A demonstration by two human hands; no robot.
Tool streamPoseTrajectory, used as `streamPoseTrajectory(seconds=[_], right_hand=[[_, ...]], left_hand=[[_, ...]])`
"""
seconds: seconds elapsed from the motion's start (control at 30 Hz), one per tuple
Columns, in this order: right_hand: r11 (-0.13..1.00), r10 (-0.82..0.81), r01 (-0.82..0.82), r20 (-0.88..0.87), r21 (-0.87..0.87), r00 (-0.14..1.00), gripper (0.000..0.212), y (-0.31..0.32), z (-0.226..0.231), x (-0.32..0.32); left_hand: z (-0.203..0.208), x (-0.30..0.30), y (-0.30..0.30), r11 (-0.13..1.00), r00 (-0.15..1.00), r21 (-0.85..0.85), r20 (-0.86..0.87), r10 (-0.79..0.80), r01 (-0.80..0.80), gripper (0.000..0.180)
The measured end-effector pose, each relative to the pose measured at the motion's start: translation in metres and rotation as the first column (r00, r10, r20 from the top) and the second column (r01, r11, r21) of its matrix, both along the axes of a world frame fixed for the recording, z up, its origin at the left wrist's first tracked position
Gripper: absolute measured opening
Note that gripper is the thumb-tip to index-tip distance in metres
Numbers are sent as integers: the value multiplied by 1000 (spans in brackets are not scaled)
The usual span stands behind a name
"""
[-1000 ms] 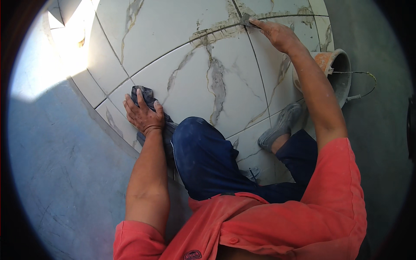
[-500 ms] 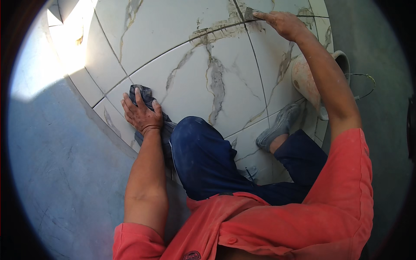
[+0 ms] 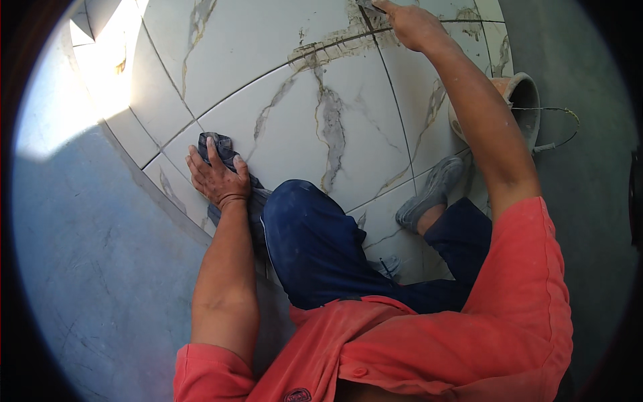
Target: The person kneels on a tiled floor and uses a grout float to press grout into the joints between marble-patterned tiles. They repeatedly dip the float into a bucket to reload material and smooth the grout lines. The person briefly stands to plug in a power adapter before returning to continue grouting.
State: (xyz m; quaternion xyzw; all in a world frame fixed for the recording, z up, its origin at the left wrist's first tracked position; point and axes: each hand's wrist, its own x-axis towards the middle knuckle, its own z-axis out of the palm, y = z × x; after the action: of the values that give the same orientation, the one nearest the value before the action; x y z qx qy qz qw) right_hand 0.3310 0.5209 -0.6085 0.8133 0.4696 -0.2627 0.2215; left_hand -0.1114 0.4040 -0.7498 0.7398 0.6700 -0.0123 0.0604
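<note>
Thin grey scraper (image 3: 367,4), cut off at the top of the view, is clamped in the right hand (image 3: 413,25) beside a smeared joint (image 3: 372,31) in the white, grey-veined tile floor (image 3: 281,161). Near the floor's left edge, a crumpled dark cloth (image 3: 226,149) is pressed by the spread left hand (image 3: 218,179), apparently for support. An orange-stained, round bucket (image 3: 524,92) is placed at the right edge; its contents cannot be told.

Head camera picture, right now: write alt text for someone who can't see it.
A person's right hand holds a flat tool, partly out of frame, near smeared tile joints. The left hand rests on a dark cloth; the right arm partly hides a bucket.
</note>
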Motion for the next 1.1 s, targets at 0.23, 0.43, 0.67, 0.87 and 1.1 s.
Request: streamPoseTrajectory(seconds=[0.23, 0.43, 0.67, 0.87, 1.1], right_hand=[[990, 117, -123, 78, 70, 990, 52, -23, -45, 18], [992, 105, -105, -13, -69, 994, 58, -63, -24, 10], [974, 35, -29, -24, 223, 999, 43, -19, -31, 26], [987, 39, -36, -15, 159, 999, 44, -39, -48, 23], [995, -13, 17, -48, 94, 999, 45, -93, -22, 8]], left_hand=[[-5, 9, 1, 1000, 999, 8, 38, -21, 21, 82], [0, 2, 1, 1000, 1000, -10, 28, 2, -1, 83], [0, 12, 0, 999, 999, -33, 33, -2, 4, 82], [-3, 13, -2, 1000, 998, -1, 65, -13, 13, 82], [0, 7, -1, 1000, 1000, -23, 22, 4, -4, 83]])
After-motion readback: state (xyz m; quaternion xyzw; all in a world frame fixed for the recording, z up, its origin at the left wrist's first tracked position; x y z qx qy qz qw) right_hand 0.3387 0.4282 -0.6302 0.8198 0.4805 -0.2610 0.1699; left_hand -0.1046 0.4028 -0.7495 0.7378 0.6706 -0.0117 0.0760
